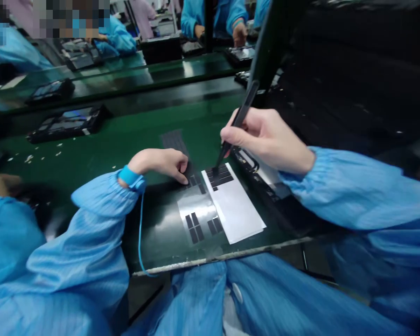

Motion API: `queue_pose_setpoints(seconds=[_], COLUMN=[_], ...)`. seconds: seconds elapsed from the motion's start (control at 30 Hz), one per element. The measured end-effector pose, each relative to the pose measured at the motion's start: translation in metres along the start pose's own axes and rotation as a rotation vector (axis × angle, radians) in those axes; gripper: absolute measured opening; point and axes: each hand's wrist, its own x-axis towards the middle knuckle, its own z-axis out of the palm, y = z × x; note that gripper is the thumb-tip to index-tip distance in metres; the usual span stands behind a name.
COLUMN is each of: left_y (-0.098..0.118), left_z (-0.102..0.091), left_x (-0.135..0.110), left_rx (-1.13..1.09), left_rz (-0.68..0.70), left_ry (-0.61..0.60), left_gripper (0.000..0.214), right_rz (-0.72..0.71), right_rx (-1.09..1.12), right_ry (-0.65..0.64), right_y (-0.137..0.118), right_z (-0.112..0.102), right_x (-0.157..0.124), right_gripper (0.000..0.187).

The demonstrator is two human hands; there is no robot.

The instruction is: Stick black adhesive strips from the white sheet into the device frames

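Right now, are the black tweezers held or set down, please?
Held: the right hand pinches the black tweezers, tips down at the black pads.

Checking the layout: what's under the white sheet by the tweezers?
Clear film with black pads shows along the white sheet's left edge and seems to run beneath it; the rest under the sheet is covered from view.

- One bare left hand (pixel 159 165)
- One bare right hand (pixel 266 139)
- One slim black tool (pixel 238 122)
- One white rectangular paper sheet (pixel 233 205)
- One clear plastic film sheet (pixel 192 200)
- Four clusters of small black rectangular pads (pixel 194 227)
- One blue wrist strap (pixel 131 177)
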Motion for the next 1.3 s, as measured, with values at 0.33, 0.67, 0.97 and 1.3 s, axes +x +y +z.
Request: queue_pose_setpoints(seconds=[0.33, 0.67, 0.97, 1.3], left_y=[0.067, 0.063, 0.067, 0.068], left_z=[0.067, 0.092, 0.089, 0.090], left_x=[0.011, 0.020, 0.019, 0.018], left_rx=[-0.156, -0.065, 0.023, 0.054], left_rz=[0.545, 0.708, 0.764, 0.738], left_ry=[0.731, 0.710, 0.612, 0.553], left_gripper=[0.008, 0.018, 0.014, 0.019], right_rz=[0.410, 0.340, 0.297, 0.261], right_rx=[-0.011, -0.102, -0.056, -0.114], right_ry=[-0.137, -0.118, -0.084, -0.073], right_y=[0.055, 0.058, 0.062, 0.062], right_z=[-0.038, -0.040, -0.039, -0.036], right_x=[-0.009, -0.007, -0.005, -0.006], right_gripper=[0.022, 0.020, 0.024, 0.021])
